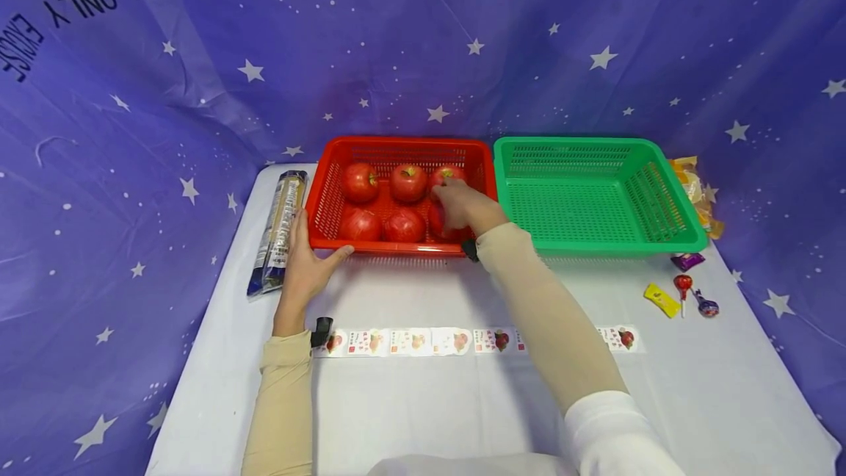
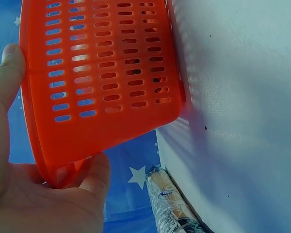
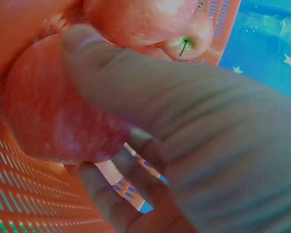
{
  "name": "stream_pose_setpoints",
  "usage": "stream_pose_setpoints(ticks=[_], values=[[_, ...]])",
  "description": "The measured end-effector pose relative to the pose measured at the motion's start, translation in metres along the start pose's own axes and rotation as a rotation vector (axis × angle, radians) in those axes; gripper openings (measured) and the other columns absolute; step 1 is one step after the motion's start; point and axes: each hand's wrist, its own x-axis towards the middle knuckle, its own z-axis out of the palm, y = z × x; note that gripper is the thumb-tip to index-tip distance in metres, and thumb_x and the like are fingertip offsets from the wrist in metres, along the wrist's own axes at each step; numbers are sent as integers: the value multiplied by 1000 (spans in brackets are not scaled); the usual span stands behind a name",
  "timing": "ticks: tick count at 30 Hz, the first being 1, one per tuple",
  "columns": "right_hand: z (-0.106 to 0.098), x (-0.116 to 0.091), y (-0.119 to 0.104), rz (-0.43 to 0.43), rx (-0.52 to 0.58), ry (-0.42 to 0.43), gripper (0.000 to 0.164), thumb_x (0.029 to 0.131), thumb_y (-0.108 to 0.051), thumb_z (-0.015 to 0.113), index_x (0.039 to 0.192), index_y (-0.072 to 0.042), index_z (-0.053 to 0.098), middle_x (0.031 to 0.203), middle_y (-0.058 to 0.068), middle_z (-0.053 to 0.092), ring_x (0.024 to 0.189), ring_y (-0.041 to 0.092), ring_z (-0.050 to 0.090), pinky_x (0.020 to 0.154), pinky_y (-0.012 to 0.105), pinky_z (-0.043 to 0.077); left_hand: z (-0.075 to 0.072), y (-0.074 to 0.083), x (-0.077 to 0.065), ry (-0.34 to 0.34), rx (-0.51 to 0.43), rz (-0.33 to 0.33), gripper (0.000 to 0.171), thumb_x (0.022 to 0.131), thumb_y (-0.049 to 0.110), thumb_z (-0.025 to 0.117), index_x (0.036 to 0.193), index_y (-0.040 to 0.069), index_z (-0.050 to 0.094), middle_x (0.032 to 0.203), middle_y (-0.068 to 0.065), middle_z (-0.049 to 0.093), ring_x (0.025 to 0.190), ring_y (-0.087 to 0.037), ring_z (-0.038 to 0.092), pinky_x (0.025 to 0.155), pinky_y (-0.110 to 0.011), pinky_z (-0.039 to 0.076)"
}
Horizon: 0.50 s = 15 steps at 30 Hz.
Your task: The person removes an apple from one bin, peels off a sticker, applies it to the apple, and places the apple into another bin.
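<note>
Several red apples lie in two rows inside a red plastic basket. At the basket's front left corner, my left hand grips the rim, thumb along the front and fingers round the left side. The left wrist view shows the slotted basket wall beside that hand. My right hand reaches into the basket's right end and holds an apple there. Its thumb lies across the apple, with fingers curled underneath; part of the fruit is hidden behind the hand.
A green basket stands right of the red one. A long printed packet lies at the left. Behind the green basket's right side is an orange packet. Lollipops and wrapped sweets lie front right. A strip of apple labels crosses the table.
</note>
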Motion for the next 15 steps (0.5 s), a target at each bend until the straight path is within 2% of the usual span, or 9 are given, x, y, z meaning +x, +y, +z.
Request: stream_pose_setpoints(ticks=[6, 11, 15], values=[[-1, -3, 0, -5, -16, -3, 68, 73, -14, 79, 133, -18, 48, 153, 14, 28, 139, 30, 31, 105, 44, 43, 1, -2, 1, -1, 0, 5, 117, 73, 51, 79, 156, 19, 4, 163, -8, 3, 149, -32, 7, 116, -59, 17], [1, -3, 1, -9, -15, 0, 60, 72, -12, 79, 123, -18, 47, 141, 10, 42, 126, 27, 40, 95, 42, 49, 1, -4, 1, 0, -6, 7, 116, 73, 50, 79, 156, 16, 6, 162, -10, 4, 150, -31, 7, 116, -60, 17], [2, -2, 2, -12, -42, -14, 72, 72, -10, 78, 135, -18, 44, 142, 9, 42, 128, 27, 37, 92, 41, 51, 1, -4, 1, 2, -6, 7, 116, 73, 50, 79, 156, 16, 5, 162, -11, 5, 149, -31, 7, 115, -60, 17]])
